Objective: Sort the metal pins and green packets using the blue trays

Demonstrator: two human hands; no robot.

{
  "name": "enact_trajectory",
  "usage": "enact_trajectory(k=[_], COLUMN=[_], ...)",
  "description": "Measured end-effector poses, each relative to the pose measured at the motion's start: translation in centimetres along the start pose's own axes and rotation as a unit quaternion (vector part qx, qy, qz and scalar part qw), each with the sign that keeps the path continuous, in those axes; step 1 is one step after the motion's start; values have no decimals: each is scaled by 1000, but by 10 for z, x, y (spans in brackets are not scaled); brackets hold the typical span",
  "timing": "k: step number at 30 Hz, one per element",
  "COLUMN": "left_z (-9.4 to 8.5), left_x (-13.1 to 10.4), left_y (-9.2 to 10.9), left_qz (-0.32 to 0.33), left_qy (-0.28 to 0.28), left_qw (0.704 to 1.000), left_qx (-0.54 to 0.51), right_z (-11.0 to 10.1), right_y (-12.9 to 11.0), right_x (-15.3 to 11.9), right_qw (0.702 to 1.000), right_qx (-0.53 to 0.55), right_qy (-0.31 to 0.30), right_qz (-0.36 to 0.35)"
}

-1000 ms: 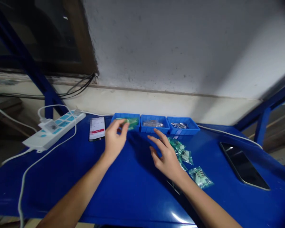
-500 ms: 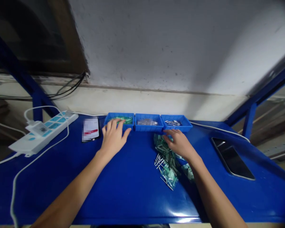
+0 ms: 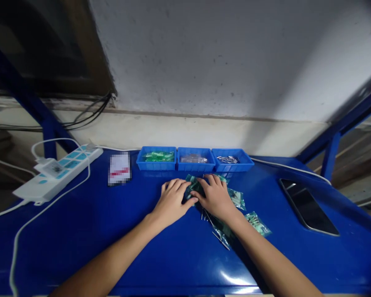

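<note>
A small green-tinted plastic packet [image 3: 190,190] lies between my two hands, in front of the blue bins. My left hand [image 3: 172,202] has its curved fingers and thumb about the packet's left side. On its other side, my right hand [image 3: 216,198] grips it with thumb and forefinger, over the pile of packets. The two thumbs almost meet. More clear packets with small parts show past my right hand, one packet [image 3: 237,199] close by and another packet [image 3: 257,222] beside the forearm. Thin metal pins [image 3: 221,240] stick out below; the hand hides much of the pile.
Three blue bins stand along the wall: a left bin [image 3: 157,166] with green packets, a middle bin [image 3: 196,166] with clear packets, a right bin [image 3: 235,167] with metal pieces. A phone [image 3: 309,206] lies right; a power strip [image 3: 58,173] and blurred card-like item [image 3: 119,169] lie left.
My left hand has come away from the left bin, towards me and right. My right hand has shifted left and a little nearer, bringing a packet leftward from the pile.
</note>
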State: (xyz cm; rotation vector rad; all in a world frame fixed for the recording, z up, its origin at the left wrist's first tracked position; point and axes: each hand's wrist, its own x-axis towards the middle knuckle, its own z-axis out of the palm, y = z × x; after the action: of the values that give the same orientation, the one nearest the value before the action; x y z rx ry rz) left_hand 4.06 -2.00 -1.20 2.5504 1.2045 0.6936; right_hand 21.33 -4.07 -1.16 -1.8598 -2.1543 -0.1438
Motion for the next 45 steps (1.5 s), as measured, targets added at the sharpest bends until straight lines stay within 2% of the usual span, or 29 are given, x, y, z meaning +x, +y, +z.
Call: enact_trajectory(k=[5,9,11,13,15,17,18,20,22,24,26,28,30,32,34,36,38,40,42,45], left_z=[-3,-9,-13,-18,-24,-27,-28,-28,-26,-24,-22,-21,-19,-18,-17,-17,-18,-21,-24,-27], left_x=[3,7,8,7,6,4,3,1,0,0,1,3,5,8,9,10,10,8,6,3], left_y=[-10,-14,-13,-11,-8,-4,-3,-1,1,1,1,1,0,-1,-2,-3,-4,-5,-4,-2], left_qz=[-14,-49,-51,-20,38,98,118,133,122,104,77,24,-49,-108,-128,-120,-102,-64,-3,89], left_qy=[-20,31,70,111,134,123,110,84,64,51,51,45,29,15,10,25,71,128,165,180], left_qw=[999,990,978,969,965,966,968,974,981,985,984,973,945,904,870,859,882,922,952,964], left_qx=[-31,-126,-189,-221,-222,-206,-192,-162,-135,-125,-151,-223,-322,-414,-477,-498,-455,-359,-259,-173], right_z=[-2,-17,-26,-31,-31,-29,-27,-23,-18,-15,-13,-15,-18,-20,-21,-22,-24,-27,-30,-30], right_y=[-1,-3,-7,-13,-18,-21,-21,-22,-21,-21,-20,-19,-19,-22,-26,-31,-33,-32,-29,-26], right_x=[0,2,1,1,1,2,2,3,3,2,1,-1,-2,-4,-7,-9,-9,-7,-4,1], right_qw=[999,992,982,951,888,826,805,785,782,796,831,874,905,919,925,931,936,931,905,848], right_qx=[34,98,177,308,456,559,589,613,613,590,532,451,385,341,313,297,299,339,416,516], right_qy=[33,81,63,19,-8,5,20,48,74,104,138,170,182,180,170,165,160,135,86,54], right_qz=[-15,-18,-1,30,58,73,75,77,83,88,88,63,-2,-80,-130,-134,-95,-33,30,107])
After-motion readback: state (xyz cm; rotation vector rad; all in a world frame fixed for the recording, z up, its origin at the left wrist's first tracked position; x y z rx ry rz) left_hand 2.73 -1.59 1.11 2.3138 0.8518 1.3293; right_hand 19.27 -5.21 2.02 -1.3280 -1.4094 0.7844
